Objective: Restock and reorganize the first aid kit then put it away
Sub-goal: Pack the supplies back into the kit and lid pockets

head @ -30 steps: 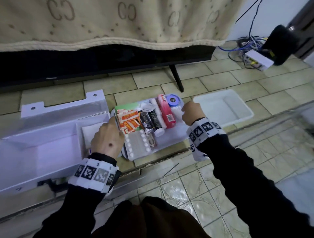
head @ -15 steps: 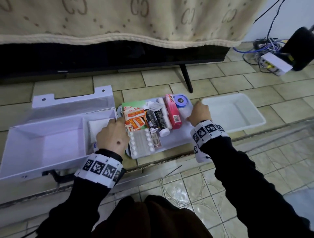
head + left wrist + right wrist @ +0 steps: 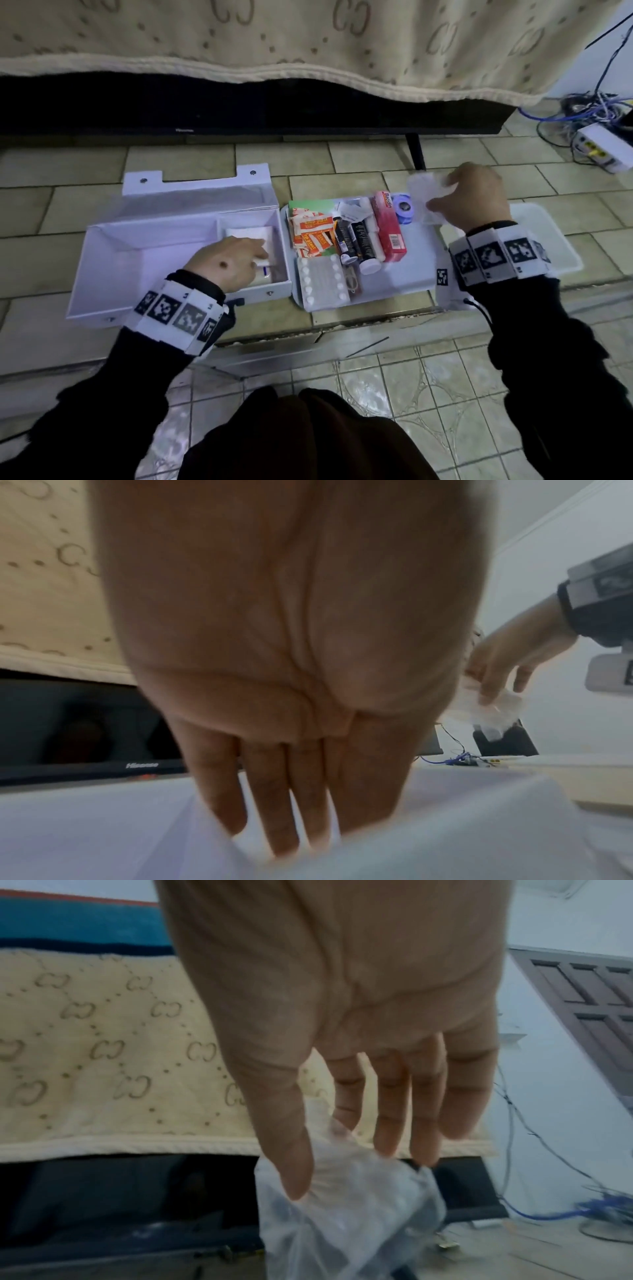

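We see the left hand point(image 3: 228, 263) lying flat, fingers straight, on white packets in the open first aid box point(image 3: 144, 253) on the floor. The right hand point(image 3: 474, 200) pinches a clear plastic bag point(image 3: 346, 1204) above the supply tray point(image 3: 404, 284).

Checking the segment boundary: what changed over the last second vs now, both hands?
The right hand rose off the tray, lifting a clear plastic bag pinched between thumb and fingers. The left hand moved from the tray's left edge into the kit box, fingers straight over the white pads in its right compartment. The supplies on the tray and the open box stayed put.
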`<state>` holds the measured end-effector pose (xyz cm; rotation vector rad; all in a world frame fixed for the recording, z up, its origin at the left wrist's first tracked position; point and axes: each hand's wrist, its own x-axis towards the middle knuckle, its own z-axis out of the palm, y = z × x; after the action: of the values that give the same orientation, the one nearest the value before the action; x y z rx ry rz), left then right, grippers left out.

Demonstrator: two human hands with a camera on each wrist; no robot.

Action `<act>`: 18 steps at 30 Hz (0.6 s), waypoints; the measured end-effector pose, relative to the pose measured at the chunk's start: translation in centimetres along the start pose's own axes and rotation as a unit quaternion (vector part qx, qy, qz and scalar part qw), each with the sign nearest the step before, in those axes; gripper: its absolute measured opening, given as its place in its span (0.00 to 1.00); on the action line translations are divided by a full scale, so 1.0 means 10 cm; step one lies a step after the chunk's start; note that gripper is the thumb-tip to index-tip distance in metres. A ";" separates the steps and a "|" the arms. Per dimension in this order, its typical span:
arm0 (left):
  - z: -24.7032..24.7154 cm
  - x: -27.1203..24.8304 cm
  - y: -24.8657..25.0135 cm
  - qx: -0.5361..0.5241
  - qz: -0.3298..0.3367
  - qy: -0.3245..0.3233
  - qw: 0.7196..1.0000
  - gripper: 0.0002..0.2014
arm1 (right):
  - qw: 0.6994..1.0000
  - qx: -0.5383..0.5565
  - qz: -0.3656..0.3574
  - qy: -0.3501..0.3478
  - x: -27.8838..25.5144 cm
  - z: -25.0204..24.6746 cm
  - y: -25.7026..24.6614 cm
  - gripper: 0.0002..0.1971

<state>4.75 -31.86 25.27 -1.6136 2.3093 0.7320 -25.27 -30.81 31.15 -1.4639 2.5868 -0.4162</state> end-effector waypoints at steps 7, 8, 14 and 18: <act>0.17 -0.03 -0.04 0.092 0.012 0.048 0.995 0.20 | 0.977 0.160 -0.115 -0.082 -0.49 0.15 -0.87 0.21; 0.17 -0.03 -0.06 0.099 0.013 0.060 0.993 0.19 | 0.971 0.174 -0.130 -0.102 -0.56 0.22 -1.00 0.20; 0.22 -0.01 -0.24 0.044 0.045 0.069 0.996 0.16 | 0.958 0.150 -0.182 -0.167 -0.79 0.63 -1.57 0.18; 0.22 -0.03 -0.26 0.036 0.059 0.084 0.994 0.16 | 0.966 0.050 -0.166 -0.192 -0.78 0.83 -1.67 0.16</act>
<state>7.09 -31.14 22.84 -1.5744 2.5362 0.5483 -5.49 -33.68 28.22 -1.7448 2.0019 -0.2599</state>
